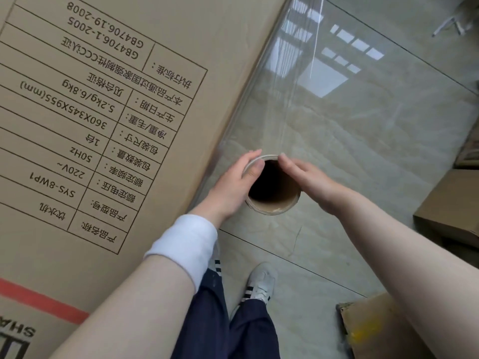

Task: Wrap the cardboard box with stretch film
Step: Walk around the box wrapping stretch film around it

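Forearms foremost. Left hand pinches the film roll rim, thumb inside; right hand lies against it, fingers together, beside the cardboard box. Risk: uneven grip slackens the stretched film — wrinkles, poor cling.

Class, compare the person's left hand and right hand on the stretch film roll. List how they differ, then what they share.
Left hand: thumb hooks over the stretch film roll rim into its core; right hand: fingers lie fairly straight against the outside.
Left hand's wrist wears a white band; right hand's wrist is bare.
Left hand is nearer the cardboard box than the right hand.
Shared: both touch the roll's top end.
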The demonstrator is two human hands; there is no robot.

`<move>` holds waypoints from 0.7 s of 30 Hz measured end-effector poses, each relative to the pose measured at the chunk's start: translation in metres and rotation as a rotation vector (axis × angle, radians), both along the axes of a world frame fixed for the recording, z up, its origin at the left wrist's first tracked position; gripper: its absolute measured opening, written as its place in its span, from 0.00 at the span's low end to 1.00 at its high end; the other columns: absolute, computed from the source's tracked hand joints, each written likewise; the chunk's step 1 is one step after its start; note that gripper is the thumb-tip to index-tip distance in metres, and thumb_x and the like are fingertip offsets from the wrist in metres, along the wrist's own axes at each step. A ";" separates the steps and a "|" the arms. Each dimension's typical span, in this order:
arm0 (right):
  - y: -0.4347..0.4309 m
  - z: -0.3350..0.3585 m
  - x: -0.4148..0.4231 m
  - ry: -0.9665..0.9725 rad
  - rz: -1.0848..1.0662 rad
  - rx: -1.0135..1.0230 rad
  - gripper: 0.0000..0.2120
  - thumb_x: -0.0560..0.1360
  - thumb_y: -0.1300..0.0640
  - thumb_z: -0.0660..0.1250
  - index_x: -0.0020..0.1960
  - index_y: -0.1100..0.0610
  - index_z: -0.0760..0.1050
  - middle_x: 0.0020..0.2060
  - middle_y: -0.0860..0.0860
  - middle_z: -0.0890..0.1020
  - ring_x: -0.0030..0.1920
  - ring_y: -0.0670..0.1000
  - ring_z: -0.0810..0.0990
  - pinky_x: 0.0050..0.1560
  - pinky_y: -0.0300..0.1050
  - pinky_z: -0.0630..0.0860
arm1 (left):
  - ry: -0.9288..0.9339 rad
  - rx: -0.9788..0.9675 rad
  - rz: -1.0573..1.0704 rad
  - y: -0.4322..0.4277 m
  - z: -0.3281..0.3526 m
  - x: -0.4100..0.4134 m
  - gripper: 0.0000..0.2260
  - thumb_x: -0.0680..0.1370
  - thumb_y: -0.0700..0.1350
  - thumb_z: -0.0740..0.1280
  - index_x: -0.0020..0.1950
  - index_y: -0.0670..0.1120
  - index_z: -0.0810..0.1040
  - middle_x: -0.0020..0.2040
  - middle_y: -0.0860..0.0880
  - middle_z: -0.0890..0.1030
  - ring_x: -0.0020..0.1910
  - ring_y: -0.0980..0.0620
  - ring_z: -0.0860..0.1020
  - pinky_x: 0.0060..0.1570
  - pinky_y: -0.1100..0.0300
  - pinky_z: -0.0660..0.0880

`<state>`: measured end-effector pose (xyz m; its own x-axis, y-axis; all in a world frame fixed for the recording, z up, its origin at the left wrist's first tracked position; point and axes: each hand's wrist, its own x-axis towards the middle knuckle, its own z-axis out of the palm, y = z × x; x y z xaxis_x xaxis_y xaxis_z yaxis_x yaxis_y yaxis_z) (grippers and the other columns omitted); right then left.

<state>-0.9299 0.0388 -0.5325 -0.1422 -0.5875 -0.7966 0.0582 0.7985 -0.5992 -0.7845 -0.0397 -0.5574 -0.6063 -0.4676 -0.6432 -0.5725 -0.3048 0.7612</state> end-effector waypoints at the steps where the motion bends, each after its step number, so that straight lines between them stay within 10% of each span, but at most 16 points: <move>1: 0.006 0.000 0.007 -0.009 -0.077 0.003 0.36 0.72 0.31 0.58 0.67 0.57 0.71 0.66 0.53 0.75 0.64 0.45 0.74 0.69 0.44 0.67 | 0.000 -0.025 0.001 0.001 -0.001 0.000 0.28 0.73 0.63 0.54 0.69 0.52 0.69 0.68 0.53 0.72 0.69 0.56 0.68 0.70 0.57 0.61; 6: 0.024 -0.005 0.042 -0.034 -0.300 -0.012 0.15 0.80 0.45 0.52 0.47 0.47 0.75 0.45 0.41 0.81 0.49 0.40 0.78 0.56 0.41 0.73 | -0.033 -0.143 0.224 0.027 0.005 0.008 0.24 0.76 0.57 0.53 0.66 0.46 0.72 0.63 0.52 0.75 0.62 0.59 0.71 0.60 0.73 0.64; 11: -0.002 0.017 0.024 -0.095 0.157 -0.005 0.13 0.79 0.46 0.56 0.49 0.52 0.75 0.45 0.47 0.80 0.46 0.43 0.77 0.48 0.33 0.72 | -0.130 -0.209 0.793 0.084 0.038 0.010 0.16 0.83 0.43 0.52 0.69 0.41 0.68 0.62 0.52 0.72 0.57 0.68 0.68 0.51 0.83 0.61; 15: -0.011 0.013 0.015 -0.027 0.403 0.096 0.36 0.66 0.30 0.64 0.63 0.55 0.73 0.61 0.51 0.78 0.62 0.50 0.76 0.67 0.49 0.69 | -0.238 -0.010 0.989 0.115 0.043 -0.003 0.18 0.83 0.47 0.50 0.72 0.44 0.64 0.65 0.55 0.67 0.60 0.65 0.66 0.51 0.82 0.61; 21: -0.001 0.014 0.017 0.009 0.368 0.043 0.50 0.58 0.30 0.69 0.65 0.67 0.68 0.67 0.61 0.71 0.68 0.58 0.70 0.69 0.59 0.64 | -0.255 -0.049 0.682 0.109 0.025 0.022 0.15 0.81 0.48 0.55 0.65 0.42 0.66 0.66 0.48 0.69 0.64 0.53 0.68 0.52 0.76 0.61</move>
